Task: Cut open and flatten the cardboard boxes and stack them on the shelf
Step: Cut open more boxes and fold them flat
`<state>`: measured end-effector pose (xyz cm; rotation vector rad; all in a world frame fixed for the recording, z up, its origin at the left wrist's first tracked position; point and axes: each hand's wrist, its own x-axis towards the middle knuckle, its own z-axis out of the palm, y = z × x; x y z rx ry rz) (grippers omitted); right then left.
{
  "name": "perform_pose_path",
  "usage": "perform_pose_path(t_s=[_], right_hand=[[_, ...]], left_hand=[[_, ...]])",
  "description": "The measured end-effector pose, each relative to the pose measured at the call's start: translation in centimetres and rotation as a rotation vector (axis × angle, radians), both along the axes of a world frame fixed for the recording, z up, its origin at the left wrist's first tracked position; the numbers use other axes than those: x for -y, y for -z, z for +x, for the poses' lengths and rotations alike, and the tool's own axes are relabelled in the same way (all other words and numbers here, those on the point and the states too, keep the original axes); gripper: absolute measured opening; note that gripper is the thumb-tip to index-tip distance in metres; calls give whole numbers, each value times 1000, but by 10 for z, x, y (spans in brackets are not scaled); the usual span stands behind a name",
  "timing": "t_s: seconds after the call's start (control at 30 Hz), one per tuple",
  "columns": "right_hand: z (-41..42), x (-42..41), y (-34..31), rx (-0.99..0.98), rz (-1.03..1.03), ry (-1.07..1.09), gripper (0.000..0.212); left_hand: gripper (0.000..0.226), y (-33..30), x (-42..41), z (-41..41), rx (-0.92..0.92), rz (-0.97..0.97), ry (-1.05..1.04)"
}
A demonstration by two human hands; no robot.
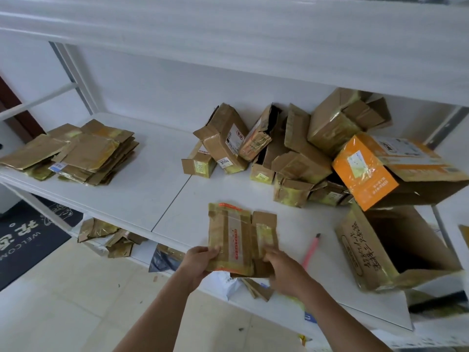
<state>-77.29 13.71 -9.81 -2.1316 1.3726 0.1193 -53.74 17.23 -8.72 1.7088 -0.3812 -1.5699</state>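
We have a flattened box (pixel 238 240) held between both hands at the front edge of the white shelf (pixel 142 184), so we judge we are at the end of the flattening step for this piece, with the stacking to come. Our left hand (pixel 200 260) grips its lower left corner, thumb on top and fingers curled beneath; our right hand (pixel 281 268) holds the lower right edge, its fingers tucked behind or against the card, though blur keeps us from saying just how they lie. The next move, as we see it, calls for carrying the piece leftward across the shelf to the stack of flattened boxes (pixel 73 153), well apart from us at the far left, and laying it square on top so the heap does not slide. After that the pile of uncut boxes (pixel 279 151) at the back right, with the orange box (pixel 365 168) tipped on it, awaits the pink cutter (pixel 311 250) lying just beside our right hand. The large open box (pixel 380 252) is cut off at the right, its inside too dark to read; the scraps on the lower shelf (pixel 109 237) are partly hidden, and the labels are too small to make out
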Motion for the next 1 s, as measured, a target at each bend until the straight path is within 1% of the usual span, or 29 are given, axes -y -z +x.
perform_pose_path(t_s=[0.03,0.07,0.17,0.23,0.3,0.37,0.47,0.53,0.63,0.67,0.73,0.77,0.87,1.0], right_hand=[[5,-1,-1,21,52,43,46],[11,-1,-1,44,70,66,47],[20,-1,4,29,-19,-6,80],[26,0,4,-16,-83,-46,88],[30,0,7,-18,-91,-48,84],[32,0,8,45,-59,-52,73],[28,-1,6,232,-45,0,54],[28,1,-1,360,-56,83,46],[32,11,-21,501,-124,236,25],[34,15,-28,537,-154,271,25],[36,24,-39,574,-189,305,33],[37,27,-42,571,-203,302,37],[38,28,-47,544,-192,267,44],[48,19,-52,570,-166,257,45]], left_hand=[[37,-1,2,1,18,11,8],[37,-2,4,1,48,20,23],[34,-5,8,1,68,18,25],[33,-5,8,1,64,16,14],[32,-5,6,1,84,14,7],[30,-6,3,2,104,-5,-3],[38,-12,0,5,101,-34,-24],[43,-18,1,6,62,-72,-58],[39,-29,5,6,6,-170,-80],[34,-35,7,5,3,-206,-71],[24,-45,12,4,38,-260,-39],[25,-49,14,3,67,-275,-15],[44,-56,19,-3,189,-264,66],[60,-52,21,-13,456,-251,73]])
